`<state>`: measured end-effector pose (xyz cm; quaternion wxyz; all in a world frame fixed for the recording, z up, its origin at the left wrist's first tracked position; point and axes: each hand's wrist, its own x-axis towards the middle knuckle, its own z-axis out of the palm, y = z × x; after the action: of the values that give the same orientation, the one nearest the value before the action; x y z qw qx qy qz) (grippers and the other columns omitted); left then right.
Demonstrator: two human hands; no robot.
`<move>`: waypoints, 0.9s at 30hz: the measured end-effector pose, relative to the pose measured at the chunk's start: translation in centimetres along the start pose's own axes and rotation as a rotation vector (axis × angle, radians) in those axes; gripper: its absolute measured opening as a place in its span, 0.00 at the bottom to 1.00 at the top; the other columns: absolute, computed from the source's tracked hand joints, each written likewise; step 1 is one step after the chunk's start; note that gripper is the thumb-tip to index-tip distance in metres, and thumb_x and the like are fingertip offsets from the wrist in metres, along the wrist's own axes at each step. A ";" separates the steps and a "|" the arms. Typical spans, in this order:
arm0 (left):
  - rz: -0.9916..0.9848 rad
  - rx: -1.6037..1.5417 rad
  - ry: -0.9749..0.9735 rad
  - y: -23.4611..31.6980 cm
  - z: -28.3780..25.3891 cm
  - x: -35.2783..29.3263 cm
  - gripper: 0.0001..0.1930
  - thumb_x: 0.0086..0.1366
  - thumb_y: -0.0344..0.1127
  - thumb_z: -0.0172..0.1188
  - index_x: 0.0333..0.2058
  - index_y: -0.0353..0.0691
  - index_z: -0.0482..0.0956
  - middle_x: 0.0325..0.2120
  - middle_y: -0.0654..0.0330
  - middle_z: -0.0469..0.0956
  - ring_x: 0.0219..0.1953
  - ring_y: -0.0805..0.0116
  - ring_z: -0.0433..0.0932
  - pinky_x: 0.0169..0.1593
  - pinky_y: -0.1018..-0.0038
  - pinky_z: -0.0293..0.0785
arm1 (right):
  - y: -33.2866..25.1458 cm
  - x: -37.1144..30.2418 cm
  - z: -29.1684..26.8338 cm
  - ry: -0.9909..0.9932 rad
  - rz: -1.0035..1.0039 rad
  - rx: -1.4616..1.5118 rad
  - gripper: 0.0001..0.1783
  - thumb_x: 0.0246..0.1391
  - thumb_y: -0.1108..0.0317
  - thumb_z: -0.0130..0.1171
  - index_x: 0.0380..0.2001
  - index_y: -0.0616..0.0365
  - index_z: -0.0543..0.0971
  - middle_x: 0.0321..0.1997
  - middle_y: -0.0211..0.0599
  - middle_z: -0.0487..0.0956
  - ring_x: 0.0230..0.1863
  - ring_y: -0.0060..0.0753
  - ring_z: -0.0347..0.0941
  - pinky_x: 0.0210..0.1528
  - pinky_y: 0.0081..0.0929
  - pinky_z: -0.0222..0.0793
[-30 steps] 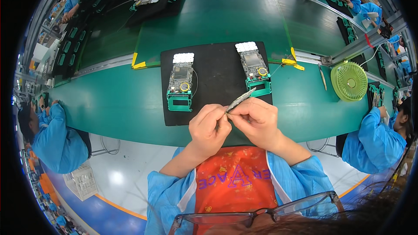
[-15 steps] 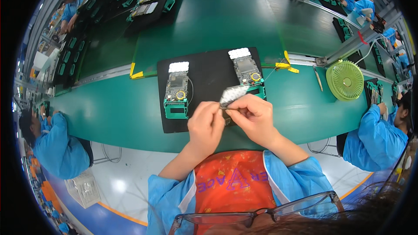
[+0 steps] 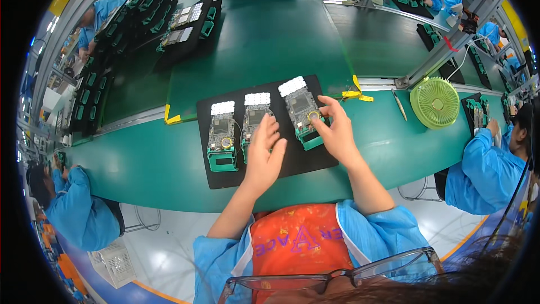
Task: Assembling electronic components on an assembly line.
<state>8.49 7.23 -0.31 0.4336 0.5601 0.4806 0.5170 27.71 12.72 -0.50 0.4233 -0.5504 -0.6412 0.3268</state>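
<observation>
Three green-framed circuit boards lie in a row on a black mat [image 3: 270,183]: a left board [image 3: 223,132], a middle board [image 3: 254,117] and a slanted right board [image 3: 299,107]. Each has a white-padded far end and a green frame at its near end. My left hand [image 3: 263,155] is open, fingers stretched out, over the near part of the middle board, hiding some of it. At the right board's right edge, my right hand [image 3: 338,135] has its thumb and fingers apart, with the thumb near the yellow ring; whether it touches is unclear.
A green fan [image 3: 435,103] and a pen-like tool [image 3: 399,106] lie to the right on the green table [image 3: 135,163]. Yellow tape [image 3: 358,95] marks the belt's corner. Far left, dark trays [image 3: 188,28] hold more boards. Co-workers in blue sit on both sides and beyond.
The board that was between both my hands now lies on the mat as the middle one. My hands have parted, the right moving to the right board. The mat appears shifted and turned.
</observation>
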 end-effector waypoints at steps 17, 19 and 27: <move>-0.139 -0.485 -0.111 1.3 -0.3 -1.0 0.11 0.67 0.21 0.49 0.47 0.26 0.73 0.41 0.55 0.80 0.43 0.74 0.77 0.48 0.77 0.72 | 0.3 -2.8 -1.6 0.003 0.364 0.910 0.04 0.65 0.69 0.50 0.39 0.55 0.67 0.41 0.44 0.78 0.21 0.13 0.63 0.19 0.11 0.55; -0.127 -0.476 -0.108 1.4 -0.4 -1.5 0.12 0.67 0.21 0.49 0.47 0.26 0.73 0.41 0.55 0.80 0.43 0.75 0.77 0.48 0.77 0.73 | 0.1 -2.3 -1.8 0.037 0.304 1.059 0.04 0.64 0.71 0.50 0.40 0.55 0.67 0.37 0.46 0.80 0.17 0.14 0.63 0.16 0.11 0.51; -0.054 -0.209 0.017 0.9 -0.3 -2.3 0.07 0.64 0.19 0.53 0.41 0.26 0.75 0.36 0.64 0.71 0.32 0.82 0.72 0.35 0.84 0.69 | -4.2 -4.3 -0.9 -0.056 0.106 0.821 0.02 0.59 0.75 0.57 0.35 0.60 0.77 0.32 0.37 0.81 0.23 0.15 0.71 0.19 0.12 0.60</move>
<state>8.29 4.82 0.24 0.4991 0.4943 0.4428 0.5572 26.90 7.73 2.81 0.5725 -0.3589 -0.4397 0.5917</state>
